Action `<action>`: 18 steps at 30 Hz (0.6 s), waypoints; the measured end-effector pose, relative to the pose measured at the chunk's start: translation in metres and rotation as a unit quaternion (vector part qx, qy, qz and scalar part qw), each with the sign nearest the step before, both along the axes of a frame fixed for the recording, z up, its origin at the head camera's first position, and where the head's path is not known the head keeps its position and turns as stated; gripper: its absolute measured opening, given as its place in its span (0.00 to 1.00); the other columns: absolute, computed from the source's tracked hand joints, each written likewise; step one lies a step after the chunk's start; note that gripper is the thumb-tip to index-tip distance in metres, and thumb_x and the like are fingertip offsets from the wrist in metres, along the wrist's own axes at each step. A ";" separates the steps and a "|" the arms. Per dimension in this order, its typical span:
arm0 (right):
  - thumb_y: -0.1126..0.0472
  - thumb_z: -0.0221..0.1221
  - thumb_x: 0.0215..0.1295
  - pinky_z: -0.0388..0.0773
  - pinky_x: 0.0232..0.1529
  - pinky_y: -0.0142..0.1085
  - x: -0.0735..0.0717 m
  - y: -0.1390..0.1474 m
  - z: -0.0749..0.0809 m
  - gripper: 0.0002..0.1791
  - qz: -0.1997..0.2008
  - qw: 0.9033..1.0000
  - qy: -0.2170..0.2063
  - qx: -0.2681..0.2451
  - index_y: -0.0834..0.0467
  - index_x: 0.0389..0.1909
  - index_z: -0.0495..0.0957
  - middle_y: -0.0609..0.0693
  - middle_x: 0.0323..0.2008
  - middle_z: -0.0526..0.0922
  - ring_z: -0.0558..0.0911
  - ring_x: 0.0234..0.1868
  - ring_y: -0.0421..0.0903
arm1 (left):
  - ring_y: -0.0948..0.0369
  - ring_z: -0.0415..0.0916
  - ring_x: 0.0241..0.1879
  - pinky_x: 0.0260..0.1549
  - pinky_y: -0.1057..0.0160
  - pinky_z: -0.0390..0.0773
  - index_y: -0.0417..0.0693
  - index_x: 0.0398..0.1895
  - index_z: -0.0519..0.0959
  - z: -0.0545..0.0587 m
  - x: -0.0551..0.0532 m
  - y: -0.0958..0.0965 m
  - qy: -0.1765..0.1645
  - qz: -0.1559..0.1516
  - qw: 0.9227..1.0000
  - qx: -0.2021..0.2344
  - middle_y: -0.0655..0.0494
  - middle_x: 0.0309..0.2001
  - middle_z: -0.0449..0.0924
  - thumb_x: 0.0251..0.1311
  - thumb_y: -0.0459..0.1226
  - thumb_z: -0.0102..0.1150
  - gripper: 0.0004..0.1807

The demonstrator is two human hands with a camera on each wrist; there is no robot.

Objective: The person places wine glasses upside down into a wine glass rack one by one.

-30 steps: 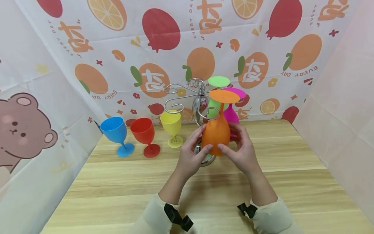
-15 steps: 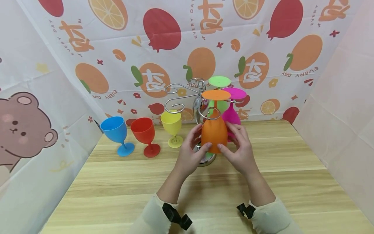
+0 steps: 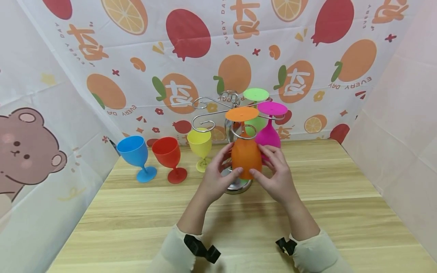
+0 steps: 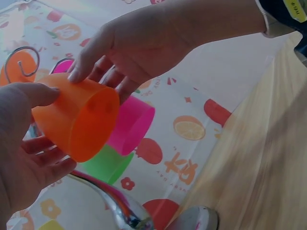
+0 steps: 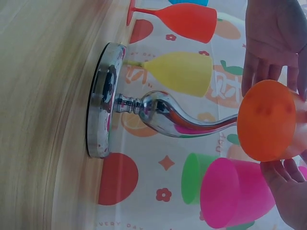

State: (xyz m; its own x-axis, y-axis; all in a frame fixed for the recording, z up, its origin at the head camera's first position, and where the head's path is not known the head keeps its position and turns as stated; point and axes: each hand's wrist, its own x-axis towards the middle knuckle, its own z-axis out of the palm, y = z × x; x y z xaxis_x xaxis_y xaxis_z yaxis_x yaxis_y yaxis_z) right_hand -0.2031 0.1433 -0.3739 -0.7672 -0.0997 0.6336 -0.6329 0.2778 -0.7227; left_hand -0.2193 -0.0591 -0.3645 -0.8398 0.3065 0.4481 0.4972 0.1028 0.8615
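An upside-down orange goblet (image 3: 246, 161) is held by the bowl between both hands, its foot uppermost. My left hand (image 3: 215, 176) grips the bowl's left side, thumb in front and fingers behind. On the opposite side, my right hand (image 3: 277, 174) holds it the same way. The goblet's stem is at the front curled hook of a silver metal rack (image 3: 235, 187); whether the hook bears it I cannot tell. In the right wrist view, the orange bowl (image 5: 266, 120) has its mouth facing the rack's base. A pink goblet (image 3: 269, 136) hangs inverted beside my right fingers.
A green goblet (image 3: 256, 94) hangs inverted at the rack's back right. Blue (image 3: 134, 151), red (image 3: 167, 152) and yellow (image 3: 200, 144) goblets stand upright left of the rack. Wooden tabletop (image 3: 170, 212) extends in front; a fruit-printed cloth (image 3: 218, 41) hangs behind.
Both hands have moved the orange goblet leftward, bringing its stem from the right of the front hook to the hook's curl. The other goblets and the rack have stayed put.
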 end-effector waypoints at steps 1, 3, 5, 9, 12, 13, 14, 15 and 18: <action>0.67 0.69 0.57 0.75 0.59 0.36 0.000 0.000 0.000 0.37 0.001 1.000 -0.002 0.001 0.57 0.68 0.69 0.53 0.60 0.69 0.74 0.62 0.48 | 0.56 0.70 0.64 0.60 0.53 0.75 0.56 0.73 0.62 0.000 0.000 -0.001 0.002 -0.002 1.000 -0.003 0.56 0.67 0.69 0.61 0.37 0.66 0.37; 0.67 0.69 0.57 0.75 0.59 0.37 0.001 -0.001 -0.001 0.37 0.005 1.000 -0.005 0.002 0.57 0.68 0.69 0.53 0.61 0.69 0.73 0.63 0.49 | 0.55 0.71 0.64 0.60 0.53 0.76 0.56 0.73 0.62 0.001 -0.001 -0.004 0.004 -0.005 1.000 -0.007 0.56 0.67 0.69 0.60 0.37 0.67 0.38; 0.66 0.69 0.57 0.75 0.59 0.38 0.001 -0.001 -0.001 0.37 0.008 1.000 -0.008 0.003 0.57 0.68 0.69 0.53 0.63 0.69 0.73 0.64 0.50 | 0.55 0.71 0.64 0.59 0.52 0.76 0.56 0.72 0.63 0.002 -0.002 -0.006 0.007 -0.007 1.000 -0.010 0.56 0.67 0.69 0.60 0.37 0.68 0.37; 0.66 0.69 0.57 0.75 0.59 0.40 0.003 -0.002 -0.001 0.36 0.014 1.000 -0.010 0.006 0.58 0.68 0.69 0.53 0.64 0.70 0.73 0.65 0.51 | 0.56 0.71 0.63 0.57 0.53 0.78 0.57 0.70 0.65 0.003 -0.002 -0.010 0.000 -0.005 1.000 -0.018 0.59 0.66 0.69 0.59 0.37 0.69 0.37; 0.67 0.69 0.57 0.76 0.59 0.40 0.003 -0.003 -0.001 0.36 0.020 1.000 -0.011 0.006 0.59 0.68 0.69 0.53 0.63 0.71 0.74 0.65 0.51 | 0.55 0.71 0.63 0.57 0.54 0.78 0.57 0.69 0.65 0.004 -0.002 -0.012 -0.008 -0.003 1.000 -0.023 0.58 0.65 0.69 0.58 0.37 0.69 0.36; 0.67 0.69 0.57 0.76 0.59 0.40 0.003 -0.003 -0.001 0.36 0.022 1.000 -0.010 0.006 0.58 0.68 0.69 0.52 0.63 0.71 0.74 0.65 0.50 | 0.55 0.71 0.63 0.56 0.54 0.78 0.56 0.69 0.65 0.005 -0.002 -0.013 -0.011 -0.002 1.000 -0.023 0.58 0.65 0.70 0.57 0.37 0.70 0.36; 0.67 0.69 0.57 0.76 0.59 0.39 0.003 -0.004 -0.001 0.36 0.023 1.000 -0.011 0.007 0.58 0.67 0.69 0.52 0.63 0.71 0.74 0.65 0.50 | 0.55 0.71 0.63 0.56 0.54 0.79 0.56 0.69 0.65 0.005 -0.002 -0.014 -0.014 -0.002 1.000 -0.023 0.57 0.65 0.70 0.57 0.36 0.70 0.37; 0.67 0.69 0.57 0.76 0.59 0.39 0.003 -0.004 -0.001 0.36 0.025 1.000 -0.010 0.008 0.58 0.67 0.69 0.52 0.63 0.71 0.74 0.65 0.50 | 0.54 0.71 0.63 0.56 0.53 0.79 0.55 0.69 0.65 0.006 -0.002 -0.014 -0.017 -0.004 1.000 -0.023 0.57 0.65 0.69 0.57 0.36 0.70 0.37; 0.68 0.69 0.56 0.76 0.59 0.36 0.003 -0.004 -0.001 0.36 0.031 0.999 -0.011 0.009 0.58 0.67 0.69 0.52 0.63 0.71 0.75 0.64 0.50 | 0.54 0.71 0.63 0.56 0.52 0.79 0.55 0.68 0.65 0.008 -0.001 -0.017 -0.025 -0.006 0.999 -0.024 0.56 0.65 0.70 0.55 0.34 0.71 0.38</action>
State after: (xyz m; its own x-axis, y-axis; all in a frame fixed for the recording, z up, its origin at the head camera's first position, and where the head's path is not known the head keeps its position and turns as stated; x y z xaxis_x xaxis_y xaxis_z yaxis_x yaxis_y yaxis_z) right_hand -0.2002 0.1392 -0.3745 -0.7728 -0.1583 0.6146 -0.6335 0.2516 -0.7317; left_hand -0.2201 -0.0759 -0.3563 -0.8570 0.3370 0.3899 0.4548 0.1388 0.8797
